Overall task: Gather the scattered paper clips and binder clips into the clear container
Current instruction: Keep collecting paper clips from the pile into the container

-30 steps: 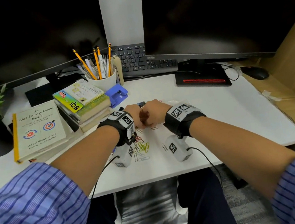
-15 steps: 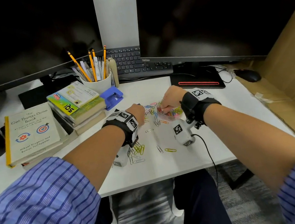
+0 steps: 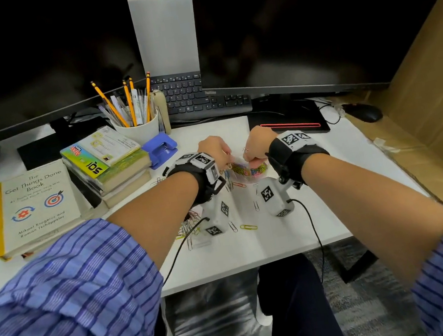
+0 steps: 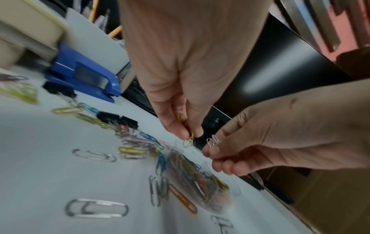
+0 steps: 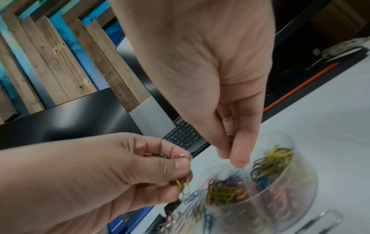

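The clear container [image 3: 247,170] stands mid-desk, partly filled with coloured paper clips; the right wrist view shows its rim [image 5: 300,158] up close. Just over its left side, my left hand [image 3: 223,157] pinches a few yellow paper clips [image 4: 185,131]. My right hand [image 3: 250,157] is above the container's far edge and pinches a silver paper clip [image 4: 213,141] between thumb and fingertips. Loose paper clips [image 3: 249,226] lie in front of the container. More loose clips and black binder clips [image 4: 118,120] lie to its left.
A blue hole punch [image 3: 160,150], a stack of books [image 3: 108,163] and a white pencil cup [image 3: 138,127] stand at the left. Behind are a keyboard [image 3: 197,98] and two monitors. A mouse [image 3: 366,114] sits at the far right.
Both hands were together in front of me; the right one went to the container first, and now the left one has joined it there with clips.
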